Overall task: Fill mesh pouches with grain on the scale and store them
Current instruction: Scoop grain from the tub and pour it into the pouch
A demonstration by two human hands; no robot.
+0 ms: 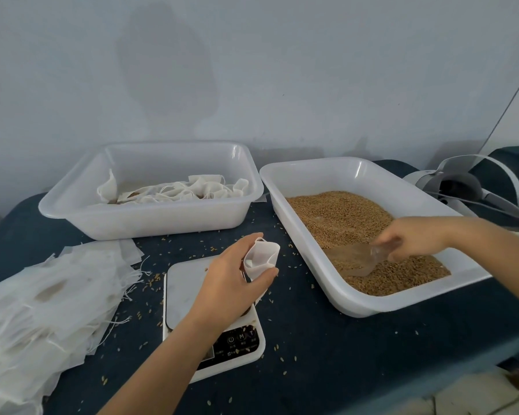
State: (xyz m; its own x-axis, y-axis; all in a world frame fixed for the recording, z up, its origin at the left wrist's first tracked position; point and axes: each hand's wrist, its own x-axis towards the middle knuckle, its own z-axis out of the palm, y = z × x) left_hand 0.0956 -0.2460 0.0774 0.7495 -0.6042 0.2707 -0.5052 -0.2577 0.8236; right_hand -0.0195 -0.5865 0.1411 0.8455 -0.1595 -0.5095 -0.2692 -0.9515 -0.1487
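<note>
Two hands: left fingers (253, 244) round pouch (261, 259), right (414, 241) apparently on scoop (357, 260).

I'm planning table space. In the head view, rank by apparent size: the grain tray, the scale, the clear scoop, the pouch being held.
1. White plastic grain tray
2. White digital scale
3. Clear plastic scoop
4. White mesh pouch in the left hand, though much of it is hidden.

We see two bare arms, with no sleeves on them. The left hand (231, 283) and the right hand (414, 239) have no gloves, rings or watches.
</note>
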